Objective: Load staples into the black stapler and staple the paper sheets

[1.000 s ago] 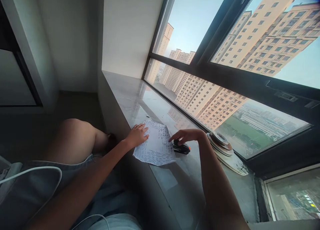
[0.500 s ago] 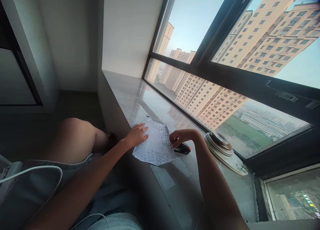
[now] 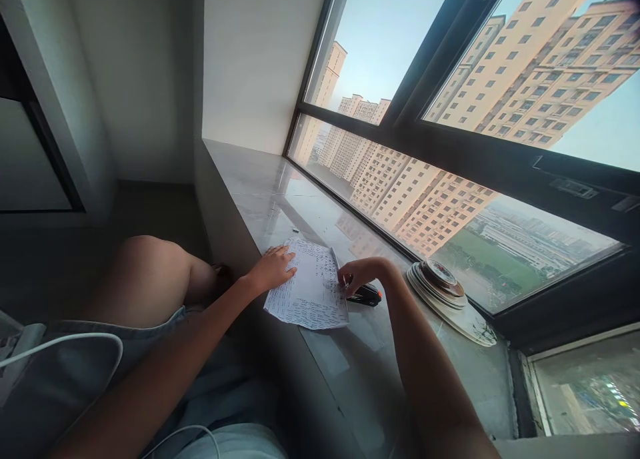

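A printed sheet of paper (image 3: pixel 310 292) lies on the grey stone windowsill (image 3: pixel 260 186). My left hand (image 3: pixel 271 269) rests flat on the sheet's left edge with its fingers spread. My right hand (image 3: pixel 363 274) is curled at the sheet's right edge, its fingers pinched together over the paper. What the fingertips hold is too small to make out. A black stapler with an orange tip (image 3: pixel 367 295) lies on the sill just under and right of my right hand.
A stack of decorated plates (image 3: pixel 443 287) sits on the sill to the right, close to the window glass (image 3: pixel 450 212). The sill's front edge drops to my knee (image 3: pixel 150 272) and lap. A white cable (image 3: pixel 65 342) runs across my clothes.
My right hand has left the top of the stapler, moved a little left and curled into a pinch at the paper's right edge. The left hand and paper stay put.
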`<state>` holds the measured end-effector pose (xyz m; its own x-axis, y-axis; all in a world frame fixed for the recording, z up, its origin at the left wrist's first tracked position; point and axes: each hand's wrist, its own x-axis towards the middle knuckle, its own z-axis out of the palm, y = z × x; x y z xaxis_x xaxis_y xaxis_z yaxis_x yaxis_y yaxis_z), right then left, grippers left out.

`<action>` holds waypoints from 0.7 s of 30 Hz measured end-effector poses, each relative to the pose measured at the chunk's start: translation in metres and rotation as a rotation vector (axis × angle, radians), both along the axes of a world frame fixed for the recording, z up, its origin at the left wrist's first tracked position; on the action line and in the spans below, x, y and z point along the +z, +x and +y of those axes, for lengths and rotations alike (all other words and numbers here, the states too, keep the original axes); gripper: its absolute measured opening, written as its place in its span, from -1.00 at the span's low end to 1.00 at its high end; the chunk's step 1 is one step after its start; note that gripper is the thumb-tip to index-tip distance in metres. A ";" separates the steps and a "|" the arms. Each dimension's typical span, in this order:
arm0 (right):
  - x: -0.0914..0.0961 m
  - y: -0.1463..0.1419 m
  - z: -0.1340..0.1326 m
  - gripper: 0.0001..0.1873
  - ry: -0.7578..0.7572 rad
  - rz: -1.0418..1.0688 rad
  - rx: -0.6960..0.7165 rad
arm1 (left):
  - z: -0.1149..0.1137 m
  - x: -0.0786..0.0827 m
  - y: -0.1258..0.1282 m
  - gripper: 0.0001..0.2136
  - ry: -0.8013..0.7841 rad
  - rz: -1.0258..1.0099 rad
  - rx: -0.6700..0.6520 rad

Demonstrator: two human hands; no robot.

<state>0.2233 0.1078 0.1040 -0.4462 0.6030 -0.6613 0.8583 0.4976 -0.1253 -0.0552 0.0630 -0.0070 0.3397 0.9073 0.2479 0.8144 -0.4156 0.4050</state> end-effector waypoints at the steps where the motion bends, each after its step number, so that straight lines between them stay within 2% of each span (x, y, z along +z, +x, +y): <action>1: 0.000 0.000 0.000 -0.56 0.000 0.002 0.007 | 0.000 0.000 0.000 -0.47 0.001 0.003 0.001; 4: 0.001 -0.001 -0.001 -0.59 -0.019 0.038 0.043 | 0.000 -0.001 0.002 -0.48 0.015 0.004 0.006; 10: -0.004 -0.010 0.001 -0.65 -0.062 0.320 0.100 | 0.000 -0.007 0.008 -0.49 0.061 0.011 0.015; 13: -0.014 -0.015 0.006 -0.72 -0.012 0.282 0.068 | 0.000 -0.006 0.008 -0.50 0.094 0.017 0.005; 17: -0.028 -0.020 0.012 -0.77 0.059 0.237 0.031 | 0.001 -0.005 0.008 -0.63 0.149 -0.014 0.008; 21: -0.031 -0.022 0.013 -0.79 0.130 0.221 -0.008 | 0.003 -0.005 0.006 -0.61 0.135 -0.049 -0.006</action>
<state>0.2012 0.1204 0.0734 -0.5661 0.6808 -0.4648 0.8211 0.5154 -0.2451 -0.0493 0.0664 -0.0120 0.3296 0.8626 0.3839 0.7924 -0.4738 0.3842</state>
